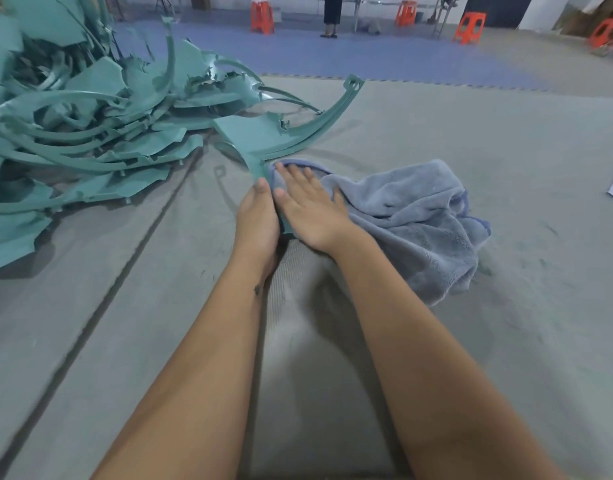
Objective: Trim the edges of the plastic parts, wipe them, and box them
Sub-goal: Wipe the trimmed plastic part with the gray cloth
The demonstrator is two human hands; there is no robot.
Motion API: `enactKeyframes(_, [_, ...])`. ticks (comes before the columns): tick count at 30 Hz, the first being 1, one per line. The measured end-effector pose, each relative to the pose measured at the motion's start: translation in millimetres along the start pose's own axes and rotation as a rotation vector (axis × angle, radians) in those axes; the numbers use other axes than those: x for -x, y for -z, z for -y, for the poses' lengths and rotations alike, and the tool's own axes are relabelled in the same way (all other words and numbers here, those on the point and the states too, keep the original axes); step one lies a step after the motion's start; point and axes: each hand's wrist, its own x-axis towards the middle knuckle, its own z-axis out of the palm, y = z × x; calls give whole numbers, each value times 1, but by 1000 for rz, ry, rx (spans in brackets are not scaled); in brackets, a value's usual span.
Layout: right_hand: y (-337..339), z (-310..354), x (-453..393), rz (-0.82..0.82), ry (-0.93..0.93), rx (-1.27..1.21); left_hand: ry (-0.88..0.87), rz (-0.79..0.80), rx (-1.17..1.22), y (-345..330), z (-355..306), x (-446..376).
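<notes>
- Here, as I read it, the step in hand was the wiping: the left hand (258,216) pinched the near end of a teal plastic part (253,136), its thumb on the narrow strip, while the right hand (310,206) lay flat with fingers straight, pressing the blue-grey cloth (412,216) against that same strip.
- To do it well, I judged the left hand had to hold the strip firmly so it would not flex away, and the right should draw the cloth along the whole curve, not only the near end.
- I reckoned the thin curved arm would spring under pressure, so a light, even stroke suited it better than a hard push.
- The jagged remnants near the flat panel could snag the towelling, I thought; wiping away from them seemed the safer course.
- The part itself looked like a flat panel joined to a long, slender arc that swept up to the right and ended in a small tab with an opening in it.
- Its colour was a matte teal, with torn-looking edges where the panel met the arc.
- It lay on the grey floor mat (436,341), its far end raised, just beside a large heap of teal plastic pieces (76,133) to the left.
- I saw no box in view, so I judged the boxing not yet done for this piece.
- Orange stools (262,15) stood well apart in the background.
</notes>
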Motion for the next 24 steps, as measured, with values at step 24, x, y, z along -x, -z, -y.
enactKeyframes(24, [27,-27,27,-302,-52,-1137,-84,-65,95,1,-11,8])
